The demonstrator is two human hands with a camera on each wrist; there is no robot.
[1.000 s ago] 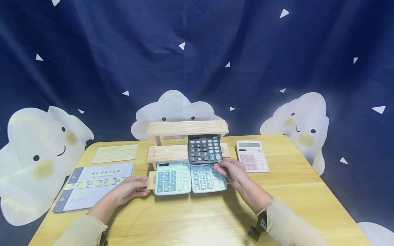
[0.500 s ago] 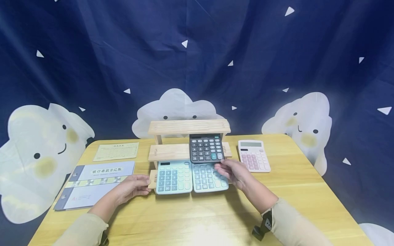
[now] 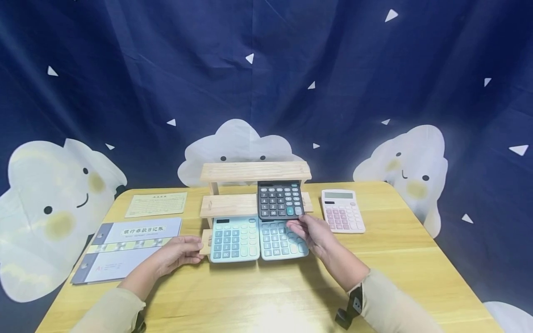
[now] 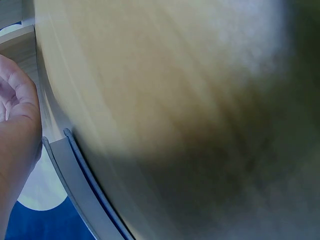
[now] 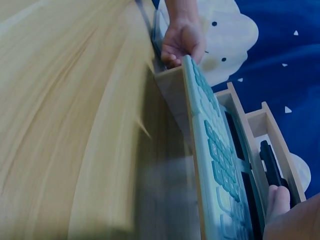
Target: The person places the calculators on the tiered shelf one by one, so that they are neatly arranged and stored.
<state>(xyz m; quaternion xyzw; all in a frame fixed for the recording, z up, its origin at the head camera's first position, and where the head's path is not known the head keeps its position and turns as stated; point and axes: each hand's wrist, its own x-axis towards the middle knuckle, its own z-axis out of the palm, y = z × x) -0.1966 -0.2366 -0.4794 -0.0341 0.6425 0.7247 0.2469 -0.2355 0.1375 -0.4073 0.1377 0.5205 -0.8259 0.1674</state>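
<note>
A black calculator [image 3: 281, 200] leans on the middle step of a three-tier wooden rack [image 3: 255, 171], at its right side. My right hand [image 3: 314, 233] pinches its lower right corner; the right wrist view shows the fingertips [image 5: 278, 200] on the calculator's dark edge [image 5: 270, 162]. Two light blue calculators, a left one [image 3: 235, 240] and a right one [image 3: 283, 243], stand side by side on the lowest step. Part of the right one is behind my fingers. My left hand [image 3: 179, 254] holds the left end of the lowest step, its fingers bent there in the right wrist view.
A pink and white calculator [image 3: 342, 211] lies on the table [image 3: 399, 273], right of the rack. On the left are a blue-grey account book [image 3: 129, 249] and a pale yellow paper form [image 3: 156, 205]. A dark blue curtain [image 3: 283, 69] hangs behind the table.
The black calculator has shifted slightly rightward on its step, with my right hand still at its corner. My left hand stays at the rack's left end. The camera view has shifted slightly.
</note>
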